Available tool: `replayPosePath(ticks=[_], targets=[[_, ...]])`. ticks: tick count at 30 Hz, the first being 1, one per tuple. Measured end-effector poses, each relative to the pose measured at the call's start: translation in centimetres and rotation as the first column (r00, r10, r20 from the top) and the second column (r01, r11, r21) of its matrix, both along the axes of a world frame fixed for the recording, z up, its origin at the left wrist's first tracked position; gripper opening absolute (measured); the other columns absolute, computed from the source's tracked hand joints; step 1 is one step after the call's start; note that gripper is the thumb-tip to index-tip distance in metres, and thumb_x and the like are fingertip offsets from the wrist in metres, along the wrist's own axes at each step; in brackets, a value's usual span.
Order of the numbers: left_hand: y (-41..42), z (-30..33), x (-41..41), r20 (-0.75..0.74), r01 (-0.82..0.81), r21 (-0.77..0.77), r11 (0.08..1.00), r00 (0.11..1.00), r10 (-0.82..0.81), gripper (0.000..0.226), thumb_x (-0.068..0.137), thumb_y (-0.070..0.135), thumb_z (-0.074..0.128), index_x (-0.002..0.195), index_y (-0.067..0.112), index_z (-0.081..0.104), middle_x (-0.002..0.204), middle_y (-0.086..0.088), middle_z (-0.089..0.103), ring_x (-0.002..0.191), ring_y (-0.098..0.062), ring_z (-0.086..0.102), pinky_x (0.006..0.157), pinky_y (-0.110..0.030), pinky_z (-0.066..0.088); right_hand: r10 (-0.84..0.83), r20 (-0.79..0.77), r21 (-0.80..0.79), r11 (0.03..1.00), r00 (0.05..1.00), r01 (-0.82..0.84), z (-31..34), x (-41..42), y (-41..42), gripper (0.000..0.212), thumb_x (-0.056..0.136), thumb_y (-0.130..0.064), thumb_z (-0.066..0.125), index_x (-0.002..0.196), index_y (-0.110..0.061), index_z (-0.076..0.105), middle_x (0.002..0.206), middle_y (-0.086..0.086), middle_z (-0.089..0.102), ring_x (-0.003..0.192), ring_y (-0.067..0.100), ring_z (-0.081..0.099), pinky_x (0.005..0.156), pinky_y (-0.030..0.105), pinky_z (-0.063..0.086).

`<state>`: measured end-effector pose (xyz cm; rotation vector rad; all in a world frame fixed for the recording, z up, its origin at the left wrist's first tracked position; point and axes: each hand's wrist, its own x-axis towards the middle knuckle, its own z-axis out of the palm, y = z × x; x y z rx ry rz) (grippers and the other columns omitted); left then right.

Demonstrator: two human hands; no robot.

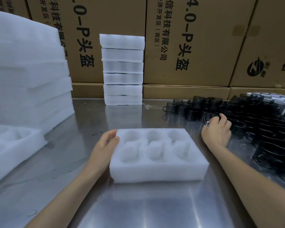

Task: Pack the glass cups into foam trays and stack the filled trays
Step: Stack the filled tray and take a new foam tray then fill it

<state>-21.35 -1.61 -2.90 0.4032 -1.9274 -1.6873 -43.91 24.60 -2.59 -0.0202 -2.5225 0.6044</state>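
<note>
A white foam tray [156, 155] sits in the middle of the shiny metal table [138, 208], and everything else is placed around it. Its six holes all look empty. The left hand [104, 145] rests against the tray's far left corner, fingers bent lightly on the edge to keep it from sliding. To the right of the tray, the right hand [216, 129] has its fingers curled round a glass cup [211, 118] at the near edge of a big pile of dark cups [253, 122].

The tray looks very light and squashy, so I think it would skid easily on the smooth metal and needs a hand on its side. The cup is hard, slick and breakable. Holding it round the body, as now, seems safest, then setting it gently into a hole.

Behind the tray stands a tall stack of trays [123, 69]. I think they are full, but the foam hides what is inside. The cup pile runs off the right side of the view, and the dark cups blur together, so I cannot count them. More foam [26, 66] is piled to the left of the tray, also cut off.
</note>
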Motion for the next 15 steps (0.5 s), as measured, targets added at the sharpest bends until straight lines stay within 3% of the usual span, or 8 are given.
replayPosePath(ticks=[3,5,8,12,15], targets=[[0.1,0.1,0.1,0.007,0.001,0.013,1.0,1.0,-0.001,0.018,0.095,0.021,0.052,0.107,0.031,0.061,0.111,0.008,0.066,0.103,-0.012,0.063,0.09,-0.036,0.05,0.039,0.024,0.06,0.997,0.999,-0.041,-0.2,0.4,0.3,0.022,0.093,-0.023,0.056,0.106,-0.005,0.056,0.147,0.017,0.032,0.132,0.037,0.025,0.103,0.048,0.032],[0.2,0.2,0.1,0.014,-0.001,0.01,1.0,1.0,0.001,0.019,0.095,0.022,0.052,0.11,0.029,0.06,0.112,0.008,0.066,0.104,-0.012,0.062,0.093,-0.037,0.049,0.084,0.029,0.047,0.995,0.996,-0.085,-0.2,0.8,0.5,0.025,0.093,-0.029,0.056,0.103,-0.006,0.055,0.136,0.017,0.045,0.126,0.036,0.034,0.095,0.047,0.039],[0.3,0.2,0.2,0.008,-0.003,0.005,1.0,1.0,0.003,0.017,0.095,0.021,0.052,0.106,0.031,0.06,0.111,0.009,0.066,0.103,-0.009,0.062,0.087,-0.031,0.049,0.15,-0.031,-0.108,0.982,0.988,-0.153,0.0,2.1,0.5,0.037,0.09,-0.042,0.056,0.108,-0.011,0.046,0.112,0.012,0.059,0.104,0.033,0.051,0.073,0.037,0.039],[0.5,0.3,0.2,0.015,-0.02,0.006,1.0,1.0,0.02,0.017,0.095,0.02,0.051,0.106,0.03,0.059,0.114,0.006,0.064,0.106,-0.013,0.06,0.093,-0.035,0.048,0.264,-0.104,-0.34,0.897,0.959,-0.284,0.6,4.6,0.5,0.06,0.087,-0.05,0.058,0.135,-0.022,0.037,0.119,0.004,0.058,0.107,0.026,0.055,0.077,0.031,0.036],[0.9,0.4,0.1,0.016,-0.05,-0.012,0.999,0.999,0.05,0.021,0.096,0.017,0.049,0.114,0.026,0.055,0.122,0.009,0.056,0.113,-0.012,0.053,0.099,-0.034,0.042,0.31,-0.24,-0.423,0.82,0.92,-0.386,3.3,7.0,-0.3,0.047,0.082,-0.049,0.064,0.12,-0.024,0.05,0.111,-0.001,0.058,0.099,0.017,0.055,0.076,0.027,0.037]])
